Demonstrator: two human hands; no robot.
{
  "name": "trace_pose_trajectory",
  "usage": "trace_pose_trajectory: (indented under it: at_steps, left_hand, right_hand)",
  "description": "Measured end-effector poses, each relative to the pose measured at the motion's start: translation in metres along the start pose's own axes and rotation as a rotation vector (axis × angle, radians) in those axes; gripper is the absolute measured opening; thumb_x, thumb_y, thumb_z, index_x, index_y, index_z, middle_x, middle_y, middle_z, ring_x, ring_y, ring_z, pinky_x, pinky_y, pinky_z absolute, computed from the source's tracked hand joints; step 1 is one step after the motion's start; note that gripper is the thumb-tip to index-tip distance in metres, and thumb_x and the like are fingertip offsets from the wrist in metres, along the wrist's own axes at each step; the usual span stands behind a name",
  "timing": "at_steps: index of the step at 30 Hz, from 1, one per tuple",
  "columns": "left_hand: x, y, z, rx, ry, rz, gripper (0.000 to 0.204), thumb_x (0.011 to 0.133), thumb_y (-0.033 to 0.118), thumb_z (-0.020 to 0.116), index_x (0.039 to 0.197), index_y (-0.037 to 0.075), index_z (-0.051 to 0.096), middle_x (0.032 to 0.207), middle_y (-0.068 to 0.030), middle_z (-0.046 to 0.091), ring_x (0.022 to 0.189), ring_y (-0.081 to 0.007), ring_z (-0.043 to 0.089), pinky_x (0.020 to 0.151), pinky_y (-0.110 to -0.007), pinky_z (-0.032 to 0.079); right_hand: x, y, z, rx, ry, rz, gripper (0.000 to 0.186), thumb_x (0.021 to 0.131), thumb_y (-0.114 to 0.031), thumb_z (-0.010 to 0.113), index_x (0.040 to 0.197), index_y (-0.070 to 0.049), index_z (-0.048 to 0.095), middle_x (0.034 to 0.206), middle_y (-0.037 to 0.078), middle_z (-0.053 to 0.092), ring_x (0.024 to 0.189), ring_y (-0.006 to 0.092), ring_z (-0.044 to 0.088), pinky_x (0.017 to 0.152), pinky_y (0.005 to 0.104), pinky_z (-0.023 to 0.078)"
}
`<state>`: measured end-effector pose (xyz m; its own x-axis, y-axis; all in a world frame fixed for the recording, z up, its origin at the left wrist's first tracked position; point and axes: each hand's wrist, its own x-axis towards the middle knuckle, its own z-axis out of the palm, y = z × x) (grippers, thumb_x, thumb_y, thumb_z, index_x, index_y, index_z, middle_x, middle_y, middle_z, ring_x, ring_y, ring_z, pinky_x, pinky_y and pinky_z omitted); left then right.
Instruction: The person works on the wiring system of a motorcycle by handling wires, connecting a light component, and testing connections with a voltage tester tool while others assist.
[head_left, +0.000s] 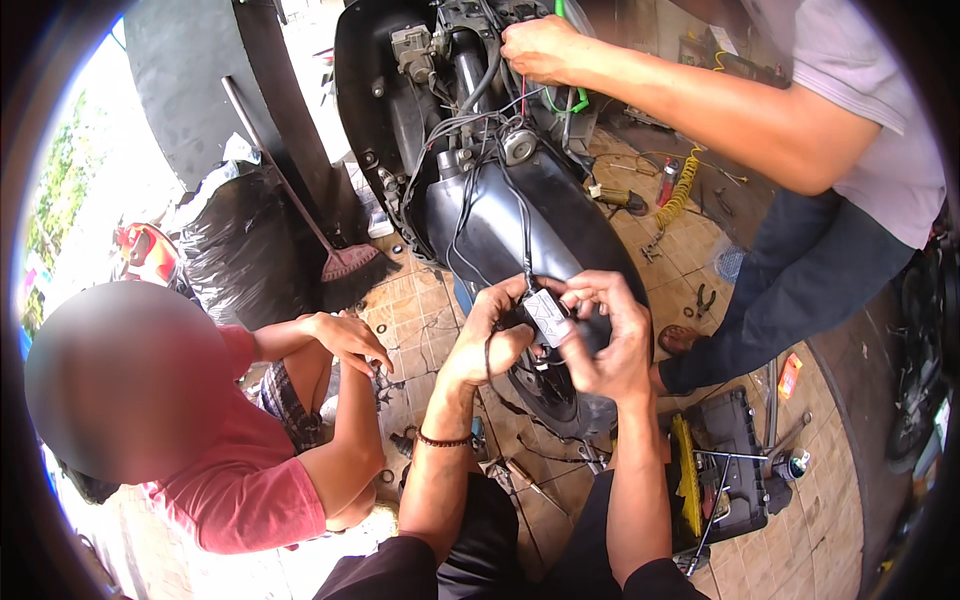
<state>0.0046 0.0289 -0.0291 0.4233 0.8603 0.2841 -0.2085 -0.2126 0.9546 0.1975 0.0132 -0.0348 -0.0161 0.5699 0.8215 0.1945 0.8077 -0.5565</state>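
Note:
Over the front wheel of a partly stripped motorcycle, I hold a small grey box-shaped module with a pale label and black wires running up from its top. My left hand is closed on its left side, fingers curled and a dark wire passing beside the thumb. My right hand grips the module's lower right side, with the thumb against it and the fingers bent over. Small connectors below the module are partly hidden by my fingers. The dark glossy fender lies just beyond my hands.
A co-worker's hand reaches into wiring at the far end. At left a person in a red shirt crouches close by. An open black toolbox, a screwdriver, pliers and a coiled yellow hose lie on the tiles.

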Motion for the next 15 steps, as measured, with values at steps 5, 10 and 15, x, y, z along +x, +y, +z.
trace_pose_trajectory:
  at_steps: [5,10,15]
  left_hand:
    - [-0.005,0.008,-0.002,0.016,-0.066,0.055,0.063,0.078,-0.009,0.058,0.141,-0.006,0.059,0.11,-0.0181,0.079,0.098,-0.024,0.08,0.076,-0.032,0.061]
    - [-0.007,0.015,0.004,0.119,-0.077,0.084,0.065,0.089,0.0,0.073,0.151,-0.005,0.054,0.111,-0.0138,0.078,0.093,-0.0194,0.077,0.082,-0.031,0.061]
    - [-0.007,0.024,0.02,0.134,0.032,-0.002,0.068,0.091,-0.017,0.06,0.157,-0.005,0.05,0.119,-0.0114,0.074,0.104,-0.0172,0.073,0.093,-0.033,0.06]
  right_hand:
    - [-0.004,0.016,-0.021,0.264,0.041,0.1,0.028,0.098,0.002,0.067,0.125,-0.001,0.063,0.088,0.004,0.071,0.076,0.0075,0.062,0.071,0.0228,0.045]
    - [-0.001,0.011,-0.019,0.072,-0.031,0.047,0.023,0.098,-0.006,0.07,0.12,0.001,0.069,0.089,0.006,0.072,0.077,0.0104,0.064,0.072,0.0252,0.048]
    - [0.011,-0.014,-0.024,0.048,-0.154,0.101,0.036,0.091,-0.018,0.078,0.121,0.001,0.07,0.1,0.012,0.074,0.083,0.0222,0.071,0.075,0.0356,0.055]
